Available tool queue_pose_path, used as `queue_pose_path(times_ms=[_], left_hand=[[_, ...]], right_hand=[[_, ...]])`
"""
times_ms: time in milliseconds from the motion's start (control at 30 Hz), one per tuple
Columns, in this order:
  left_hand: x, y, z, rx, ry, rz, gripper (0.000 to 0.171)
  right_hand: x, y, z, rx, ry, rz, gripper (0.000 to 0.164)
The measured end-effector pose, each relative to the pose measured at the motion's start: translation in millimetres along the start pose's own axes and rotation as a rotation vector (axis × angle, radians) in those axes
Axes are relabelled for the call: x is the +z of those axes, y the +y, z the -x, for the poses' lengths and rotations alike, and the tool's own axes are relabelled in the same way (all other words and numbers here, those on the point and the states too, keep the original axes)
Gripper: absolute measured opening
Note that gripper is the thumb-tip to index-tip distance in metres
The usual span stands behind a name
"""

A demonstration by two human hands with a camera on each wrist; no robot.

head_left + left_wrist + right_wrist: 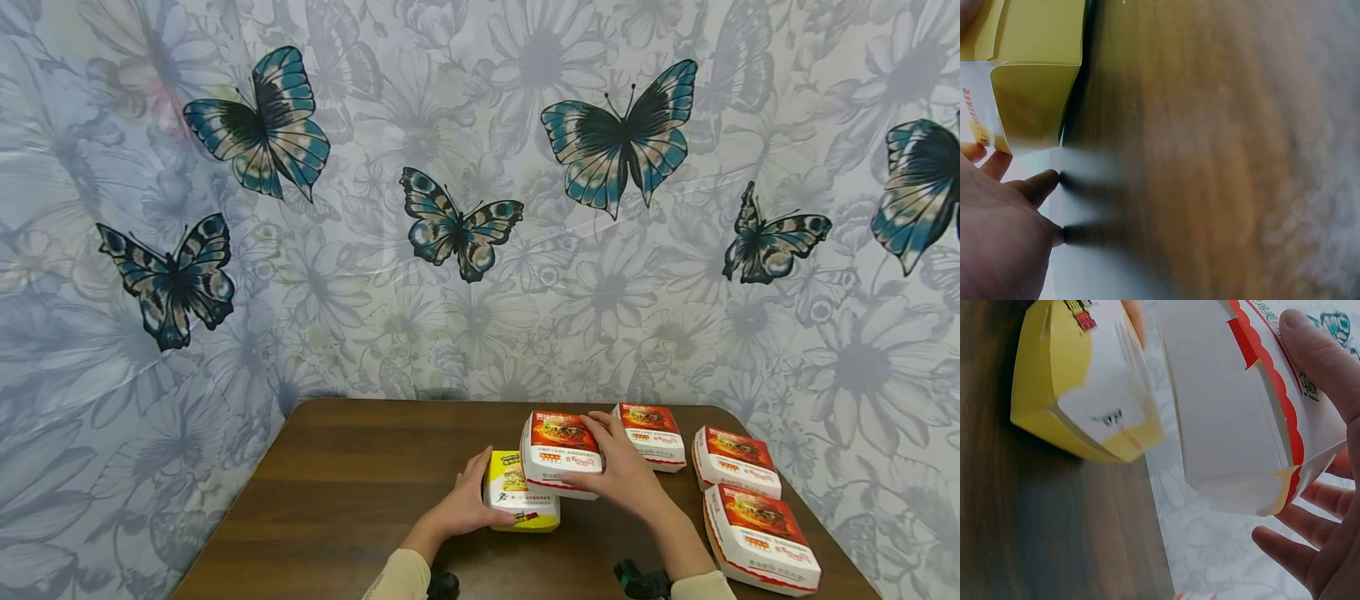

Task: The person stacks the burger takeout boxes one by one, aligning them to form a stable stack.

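Fingers and thumb of my left hand (462, 505) grip a yellow-and-white burger box (525, 508) along its left side, low at the table. With my right hand (628, 472) I hold a red-and-white burger box (561, 458) by its right side, thumb at the front and fingers behind. That box is raised and hides the back right part of the yellow one. In the right wrist view, a gap shows between the yellow box (1094, 394) and the white side of the red-and-white box (1229, 406). The left wrist view shows my fingertips against the yellow box (1038, 94).
Three more red-and-white burger boxes stand on the right of the brown wooden table (337, 500): one at the back (651, 437), one at the right (737, 461), one nearer the front (763, 537). A butterfly-patterned cloth (480, 333) hangs behind the table.
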State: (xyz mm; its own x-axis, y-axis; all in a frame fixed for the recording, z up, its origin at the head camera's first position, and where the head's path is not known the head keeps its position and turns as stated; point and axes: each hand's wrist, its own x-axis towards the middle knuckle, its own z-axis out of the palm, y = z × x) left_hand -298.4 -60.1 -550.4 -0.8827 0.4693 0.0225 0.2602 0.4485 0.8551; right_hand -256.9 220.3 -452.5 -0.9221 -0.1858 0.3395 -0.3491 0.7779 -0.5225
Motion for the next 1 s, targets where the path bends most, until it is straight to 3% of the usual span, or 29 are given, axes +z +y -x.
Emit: queue_pose_path(times_ms=[467, 800, 1000], left_hand=[[3.0, 1.2, -1.1, 0.016, 0.028, -0.001, 0.121], [6.7, -4.2, -2.7, 0.074, 0.053, 0.004, 0.116], [8.1, -4.7, -3.7, 0.074, 0.062, 0.021, 0.111]], right_hand=[[23.9, -25.5, -3.9, -0.014, -0.019, -0.011, 0.104], [34.7, -30.0, -5.5, -0.011, -0.042, -0.016, 0.101], [38.6, -30.6, -6.9, -0.007, -0.044, -0.023, 0.1]])
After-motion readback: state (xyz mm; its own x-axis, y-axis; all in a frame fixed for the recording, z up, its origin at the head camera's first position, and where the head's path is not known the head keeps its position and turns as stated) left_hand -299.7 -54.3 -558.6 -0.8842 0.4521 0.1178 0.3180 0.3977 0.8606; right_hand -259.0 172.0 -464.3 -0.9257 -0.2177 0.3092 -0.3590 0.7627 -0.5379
